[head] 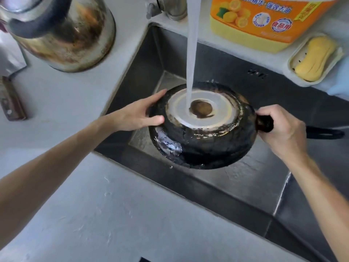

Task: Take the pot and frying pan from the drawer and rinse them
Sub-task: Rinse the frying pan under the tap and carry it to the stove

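A blackened frying pan (204, 144) is held upside down over the steel sink (245, 186). A stream of water (191, 53) from the tap (170, 8) falls onto the pan's pale round base. My left hand (136, 115) grips the pan's left rim, thumb on the outside wall. My right hand (281, 131) is closed around the black handle (321, 133) where it meets the pan. The inside of the pan faces down and is hidden. No pot shows in the sink.
A scorched metal kettle (62, 33) stands on the grey counter (75, 205) at the back left. A knife handle (11, 99) lies at the left edge. Behind the sink are an orange detergent jug (264, 19) and yellow soap in a dish (315, 57).
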`<state>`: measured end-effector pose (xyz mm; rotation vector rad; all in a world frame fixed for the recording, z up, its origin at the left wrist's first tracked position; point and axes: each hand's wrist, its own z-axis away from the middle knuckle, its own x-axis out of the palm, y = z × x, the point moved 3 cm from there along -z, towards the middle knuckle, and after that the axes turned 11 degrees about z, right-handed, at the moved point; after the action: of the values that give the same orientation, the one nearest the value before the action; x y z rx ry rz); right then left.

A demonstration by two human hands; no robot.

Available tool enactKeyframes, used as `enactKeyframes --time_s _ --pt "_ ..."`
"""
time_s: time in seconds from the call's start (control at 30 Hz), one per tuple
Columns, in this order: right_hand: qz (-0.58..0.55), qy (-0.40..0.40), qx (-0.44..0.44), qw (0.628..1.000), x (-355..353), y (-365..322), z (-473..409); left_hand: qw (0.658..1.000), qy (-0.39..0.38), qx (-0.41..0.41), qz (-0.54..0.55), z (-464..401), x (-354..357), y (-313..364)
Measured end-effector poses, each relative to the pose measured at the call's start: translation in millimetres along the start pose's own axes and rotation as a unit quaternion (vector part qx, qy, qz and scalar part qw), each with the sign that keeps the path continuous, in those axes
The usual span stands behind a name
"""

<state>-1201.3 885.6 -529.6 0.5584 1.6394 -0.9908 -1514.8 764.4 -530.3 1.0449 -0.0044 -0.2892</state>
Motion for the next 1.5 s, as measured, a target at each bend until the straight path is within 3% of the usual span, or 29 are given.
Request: enactKeyframes --time_s 0.1,0.2,0.33,0.43,0.6,0.83,0.93,1.03,1.2,1.3,1.4,1.5 --pt "-0.001 -0.015 0.006 1.000 -1.0 -2.5 -7.4 0.999 -0.015 -0.021 -0.033 3.9 -4.9 -8.5" --pt "-0.022 -0.036 0.035 0.999 -1.1 -3.2 -10.3 0.998 -0.026 0.017 -0.063 12.6 -6.1 -4.4" --pt "-0.109 -0.111 0.075 0.985 2.0 -3.5 -14.3 0.986 0.026 0.063 -0.153 16.7 -12.4 0.4" --pt "-0.167 -0.149 0.040 0.974 3.5 -4.1 -15.4 0.979 0.054 0.090 -0.173 19.6 -17.7 3.4" --pt "-0.132 -0.277 -0.019 0.952 14.1 -8.2 -19.2 0.974 0.065 0.069 -0.205 25.0 -28.4 1.2" --pt "-0.151 -0.283 -0.039 0.946 28.9 -18.8 -23.0 0.964 0.065 0.078 -0.245 36.8 -31.3 17.6" --pt "-0.218 -0.308 -0.029 0.926 44.4 -21.2 -18.8 0.948 0.071 0.112 -0.290 41.3 -34.0 42.6" --pt "-0.257 -0.339 0.005 0.905 57.0 -20.5 -14.3 0.960 0.067 0.088 -0.259 42.2 -42.1 57.6" --pt "-0.248 -0.328 -0.012 0.911 31.2 -17.6 -29.4 0.991 0.022 -0.021 -0.132 42.8 -30.8 21.1" --pt "-0.150 -0.313 -0.042 0.937 1.8 -15.1 -46.7 0.993 -0.013 -0.006 -0.119 36.6 -7.1 -10.0" --pt "-0.006 -0.253 -0.062 0.965 -18.2 -11.8 -53.8 0.991 0.021 0.039 -0.130 24.3 8.4 -20.9" --pt "0.069 -0.164 -0.114 0.977 -27.2 -15.3 -48.2 0.979 0.066 0.098 -0.168 17.8 8.3 -19.8"
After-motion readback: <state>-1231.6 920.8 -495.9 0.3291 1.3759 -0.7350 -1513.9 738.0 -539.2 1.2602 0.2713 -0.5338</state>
